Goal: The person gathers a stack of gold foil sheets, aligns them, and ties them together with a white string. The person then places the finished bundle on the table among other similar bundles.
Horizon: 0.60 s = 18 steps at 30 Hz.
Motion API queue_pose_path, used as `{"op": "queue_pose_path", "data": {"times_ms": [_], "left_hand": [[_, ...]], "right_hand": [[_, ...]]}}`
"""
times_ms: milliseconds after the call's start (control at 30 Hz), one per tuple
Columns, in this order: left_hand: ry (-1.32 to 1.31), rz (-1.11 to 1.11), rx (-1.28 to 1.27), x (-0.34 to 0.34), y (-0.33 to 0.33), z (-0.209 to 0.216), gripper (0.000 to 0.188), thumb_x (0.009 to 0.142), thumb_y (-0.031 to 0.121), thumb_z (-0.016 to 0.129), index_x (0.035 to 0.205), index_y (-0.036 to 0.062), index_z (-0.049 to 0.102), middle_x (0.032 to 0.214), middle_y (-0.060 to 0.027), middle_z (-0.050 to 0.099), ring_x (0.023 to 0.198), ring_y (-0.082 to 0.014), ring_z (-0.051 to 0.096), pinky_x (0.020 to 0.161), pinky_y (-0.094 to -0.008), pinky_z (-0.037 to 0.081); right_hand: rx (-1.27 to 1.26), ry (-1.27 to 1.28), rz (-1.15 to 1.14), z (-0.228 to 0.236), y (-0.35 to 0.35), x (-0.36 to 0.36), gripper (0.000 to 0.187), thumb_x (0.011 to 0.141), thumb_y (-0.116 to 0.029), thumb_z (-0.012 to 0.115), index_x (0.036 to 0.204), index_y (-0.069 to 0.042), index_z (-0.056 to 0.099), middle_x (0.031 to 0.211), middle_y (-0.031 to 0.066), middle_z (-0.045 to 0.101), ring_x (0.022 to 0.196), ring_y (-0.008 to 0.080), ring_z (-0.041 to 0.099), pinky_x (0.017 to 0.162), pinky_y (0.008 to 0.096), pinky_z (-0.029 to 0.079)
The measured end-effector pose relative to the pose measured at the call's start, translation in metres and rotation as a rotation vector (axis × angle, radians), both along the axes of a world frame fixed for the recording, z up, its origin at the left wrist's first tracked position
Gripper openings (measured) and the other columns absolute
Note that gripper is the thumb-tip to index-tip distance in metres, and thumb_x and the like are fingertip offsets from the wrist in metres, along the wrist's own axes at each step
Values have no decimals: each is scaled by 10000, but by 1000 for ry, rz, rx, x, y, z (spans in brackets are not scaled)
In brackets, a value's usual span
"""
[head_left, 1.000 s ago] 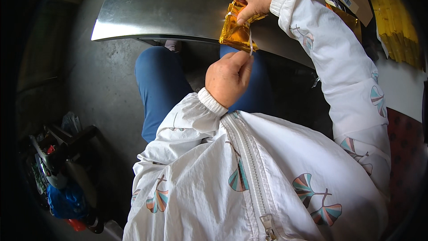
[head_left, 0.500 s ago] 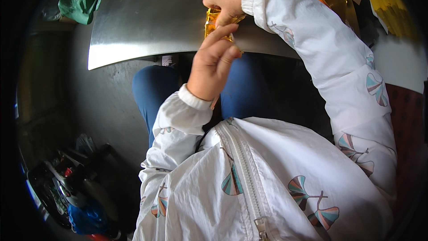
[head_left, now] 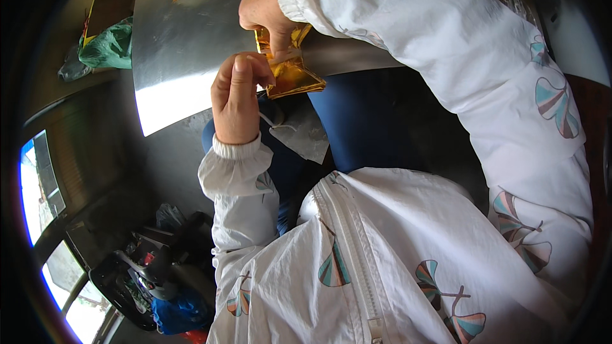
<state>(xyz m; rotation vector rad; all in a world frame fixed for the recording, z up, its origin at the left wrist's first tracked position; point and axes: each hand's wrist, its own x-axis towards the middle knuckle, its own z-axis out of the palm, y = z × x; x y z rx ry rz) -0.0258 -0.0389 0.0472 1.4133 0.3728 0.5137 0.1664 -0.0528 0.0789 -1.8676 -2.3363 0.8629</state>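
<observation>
Shifted from below a folded, shiny gold-foil bundle [head_left: 296,79] to its left side, the left hand [head_left: 236,99] curls its fingers, grip unclear, bringing work there; the right hand [head_left: 266,7] presses its thumb down, holding the bundle at the near edge of a grey metal table [head_left: 191,44].

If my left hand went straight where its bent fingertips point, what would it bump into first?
Probably the gold foil bundle that your right hand is holding. Your left hand's fingertips look right beside it, perhaps touching; the depth is hard to tell here.
</observation>
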Motion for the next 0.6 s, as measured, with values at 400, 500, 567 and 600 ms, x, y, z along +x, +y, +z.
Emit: {"op": "queue_pose_path", "data": {"times_ms": [400, 500, 567, 600], "left_hand": [[126, 49, 486, -40, -37, -5, 168, 915, 89, 541, 828, -31, 619, 939, -102, 629, 820, -153, 591, 724, -247, 464], [143, 63, 532, -46, -45, -13, 162, 909, 65, 539, 821, -42, 623, 953, -107, 624, 812, -151, 594, 722, -250, 473], [147, 103, 472, -50, -43, -19, 159, 907, 62, 541, 821, -44, 624, 961, -110, 624, 817, -155, 596, 729, -250, 474], [154, 127, 439, -53, -43, -22, 157, 906, 60, 542, 822, -45, 624, 964, -112, 623, 820, -158, 597, 733, -249, 474]], "right_hand": [[-79, -84, 48, -15, 18, 1, 490, 649, -420, 811, 861, -17, 629, 825, 96, 635, 780, 229, 612, 682, 356, 473], [-30, -47, 62, -18, 17, 2, 493, 644, -403, 816, 868, -7, 628, 825, 105, 641, 780, 237, 619, 686, 353, 474], [-36, -28, 35, -19, 16, 2, 494, 639, -391, 821, 876, -2, 629, 821, 109, 644, 784, 242, 625, 687, 353, 475], [-40, -16, 25, -19, 16, 2, 496, 636, -385, 823, 880, 0, 630, 820, 111, 646, 785, 244, 629, 688, 352, 476]]}}
